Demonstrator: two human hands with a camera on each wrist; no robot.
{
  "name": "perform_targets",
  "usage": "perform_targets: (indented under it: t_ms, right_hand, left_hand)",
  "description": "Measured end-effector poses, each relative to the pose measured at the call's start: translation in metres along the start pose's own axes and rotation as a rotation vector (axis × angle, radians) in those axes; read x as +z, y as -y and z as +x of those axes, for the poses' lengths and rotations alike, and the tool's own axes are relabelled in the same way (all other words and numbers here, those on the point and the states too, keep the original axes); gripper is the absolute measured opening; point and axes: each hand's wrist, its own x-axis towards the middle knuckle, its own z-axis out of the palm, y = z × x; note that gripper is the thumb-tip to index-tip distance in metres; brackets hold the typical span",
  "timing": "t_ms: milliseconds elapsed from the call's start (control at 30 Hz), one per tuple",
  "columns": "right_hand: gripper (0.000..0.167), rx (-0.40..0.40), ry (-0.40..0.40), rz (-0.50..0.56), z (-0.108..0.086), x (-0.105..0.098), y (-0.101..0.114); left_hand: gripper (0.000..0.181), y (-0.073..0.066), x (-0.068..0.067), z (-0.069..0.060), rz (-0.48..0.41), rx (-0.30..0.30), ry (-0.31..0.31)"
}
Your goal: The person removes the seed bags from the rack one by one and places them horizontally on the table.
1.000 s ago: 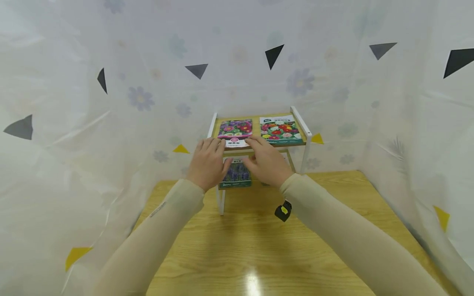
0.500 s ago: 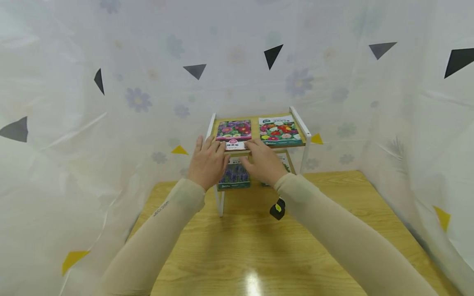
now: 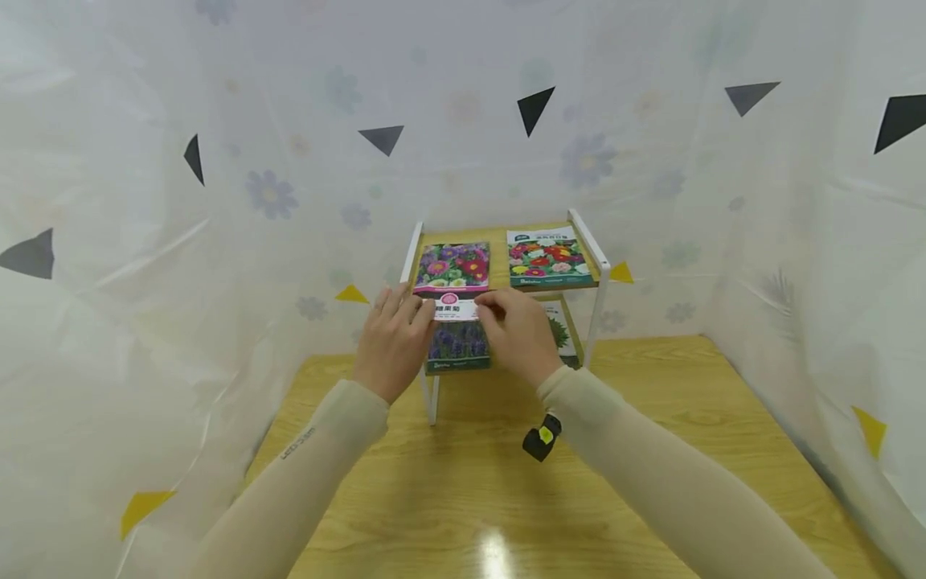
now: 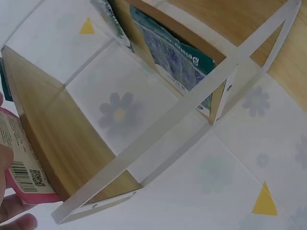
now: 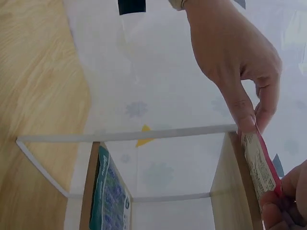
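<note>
Over a woodgrain table (image 3: 463,490), left fingers (image 3: 407,308) and right fingers (image 3: 497,299) pinch a packet (image 3: 452,276); patterned sheeting (image 3: 448,173) hangs behind.

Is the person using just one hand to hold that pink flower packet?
No, in the head view the left hand and the right hand both hold the flower packet, one at each side.

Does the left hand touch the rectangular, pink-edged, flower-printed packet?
Touching: the right wrist view shows the left hand pinching the pink-edged packet at one end.
</note>
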Motion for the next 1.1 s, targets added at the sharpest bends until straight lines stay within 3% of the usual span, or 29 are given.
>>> perform_targets:
  t_ms: [133,300,533,733,933,1100]
  right_hand:
    - [0.018,0.039,-0.021,0.068,-0.014,0.001,0.001]
    - [0.029,0.101,-0.004,0.149,-0.035,0.003,-0.003]
    - [0.038,0.18,0.047,0.203,-0.059,0.011,-0.013]
    - [0.051,0.159,0.085,0.227,-0.088,0.028,-0.033]
    - [0.037,0.213,0.16,0.272,-0.127,0.051,-0.048]
    - [0.016,0.227,0.253,0.344,-0.155,0.071,-0.063]
  left_hand:
    - [0.023,-0.006,-0.005,-0.013,-0.097,-0.014,-0.033]
    - [0.029,-0.022,-0.012,-0.034,-0.226,-0.103,-0.021]
    - [0.048,-0.05,-0.012,-0.065,-0.513,-0.339,0.054]
    - [0.053,-0.064,-0.007,-0.09,-0.643,-0.528,0.026]
    - [0.059,-0.074,0.002,-0.121,-0.711,-0.645,0.061]
    - [0.061,-0.08,0.003,-0.151,-0.734,-0.706,0.194]
